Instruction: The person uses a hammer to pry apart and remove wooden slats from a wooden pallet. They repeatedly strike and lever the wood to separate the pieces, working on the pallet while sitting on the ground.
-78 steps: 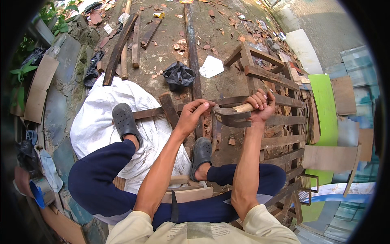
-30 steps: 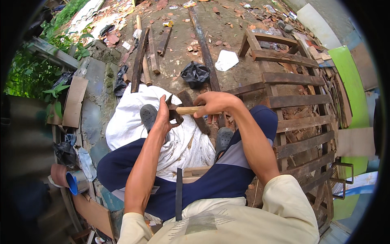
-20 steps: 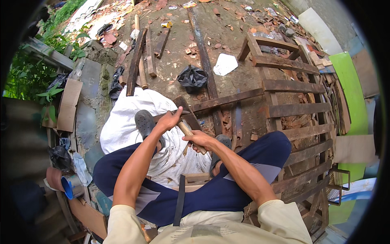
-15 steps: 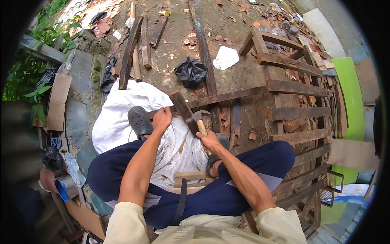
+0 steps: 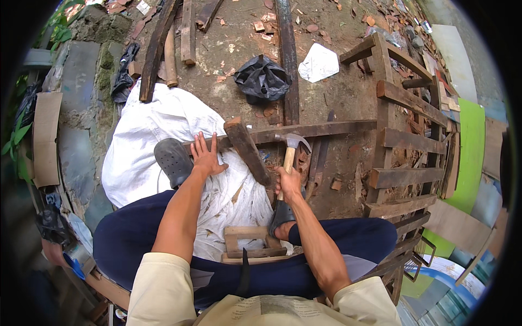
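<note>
Hammer [image 5: 289, 158] had shifted right, away from the short wooden block [image 5: 246, 149], and the left hand [image 5: 206, 161] had gone from bunched to spread. Left hand was empty-looking, fingers wide, over the near end of the long wooden bar [image 5: 331, 129], just beside the left shoe [image 5: 173, 162], white sack [image 5: 147, 136] below. Right hand [image 5: 289, 183] was wrapped round the hammer's handle, head up over the bar; contact couldn't be told. Block sat between the hands, tilted across the bar; bar ran beyond the right hand toward the slatted frame [image 5: 410, 142]. Black plastic bag [image 5: 262, 81] lay farther out, ahead of both hands. Progress: looked midway, I'd say; block and bar were still together, what was left unclear.
</note>
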`<control>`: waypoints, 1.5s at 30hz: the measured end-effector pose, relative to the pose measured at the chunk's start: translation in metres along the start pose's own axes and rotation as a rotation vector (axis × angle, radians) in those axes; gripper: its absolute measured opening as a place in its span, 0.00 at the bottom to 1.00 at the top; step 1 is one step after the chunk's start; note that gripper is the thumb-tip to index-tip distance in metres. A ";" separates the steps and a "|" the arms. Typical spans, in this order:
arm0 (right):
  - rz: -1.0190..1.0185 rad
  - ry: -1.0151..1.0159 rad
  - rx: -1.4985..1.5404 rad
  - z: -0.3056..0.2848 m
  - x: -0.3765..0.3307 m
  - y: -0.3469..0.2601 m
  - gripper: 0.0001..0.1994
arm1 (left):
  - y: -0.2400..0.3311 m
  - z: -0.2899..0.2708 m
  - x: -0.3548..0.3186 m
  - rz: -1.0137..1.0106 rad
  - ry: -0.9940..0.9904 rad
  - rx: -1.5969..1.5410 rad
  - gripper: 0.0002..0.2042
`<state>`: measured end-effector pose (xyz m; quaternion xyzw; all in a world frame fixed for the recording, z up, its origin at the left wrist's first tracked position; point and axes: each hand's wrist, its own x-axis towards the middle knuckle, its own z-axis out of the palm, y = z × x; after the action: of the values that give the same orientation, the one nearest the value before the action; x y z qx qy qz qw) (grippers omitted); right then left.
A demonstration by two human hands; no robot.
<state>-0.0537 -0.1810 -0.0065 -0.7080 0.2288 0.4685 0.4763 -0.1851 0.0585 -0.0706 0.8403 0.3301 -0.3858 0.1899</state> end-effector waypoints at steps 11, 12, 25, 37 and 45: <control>-0.124 0.104 0.106 0.001 0.011 -0.009 0.07 | -0.005 0.007 0.019 0.001 -0.150 0.015 0.70; -0.056 -0.076 -0.162 0.002 0.008 -0.005 0.07 | -0.006 0.007 0.019 0.008 -0.145 0.011 0.70; -0.134 0.196 0.016 -0.035 -0.017 0.013 0.15 | 0.079 0.016 -0.025 0.130 0.852 -0.723 0.55; -0.683 0.155 -0.542 0.009 -0.040 0.021 0.22 | 0.024 0.035 -0.091 0.298 0.738 -0.712 0.43; -0.865 0.178 -0.850 0.071 -0.056 0.022 0.23 | -0.059 -0.032 -0.130 0.891 0.384 0.033 0.25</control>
<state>-0.1275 -0.1342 0.0254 -0.9013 -0.2472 0.2220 0.2781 -0.2729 0.0660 0.0465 0.9588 -0.0390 -0.1103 0.2588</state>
